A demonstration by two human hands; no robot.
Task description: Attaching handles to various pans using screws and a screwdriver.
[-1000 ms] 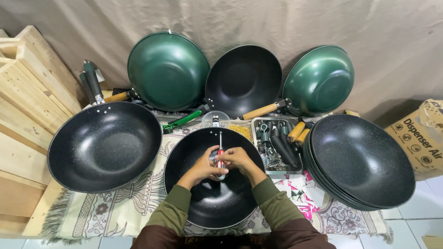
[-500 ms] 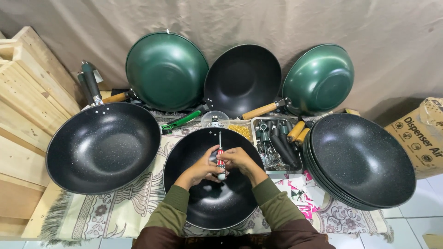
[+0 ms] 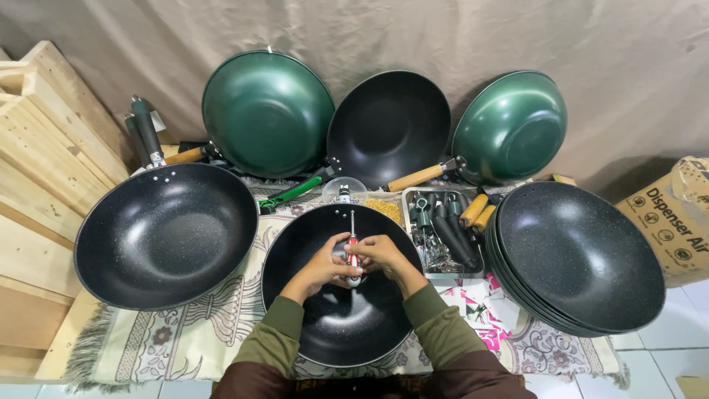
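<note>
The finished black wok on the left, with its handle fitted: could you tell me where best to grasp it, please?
Grip the black wok by its dark handle, coming from the far side: the handle angles up and away from the rim, apart from the other pans.

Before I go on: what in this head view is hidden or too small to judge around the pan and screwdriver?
- Screwdriver handle: covered by left hand and right hand, head view.
- Its tip at the black pan rim: too small to tell if it meets a screw.
- Tray parts: too small and jumbled to sort.
- Stacked pans: top pan hides the count.
- Cardboard box: cut by the right edge.
</note>
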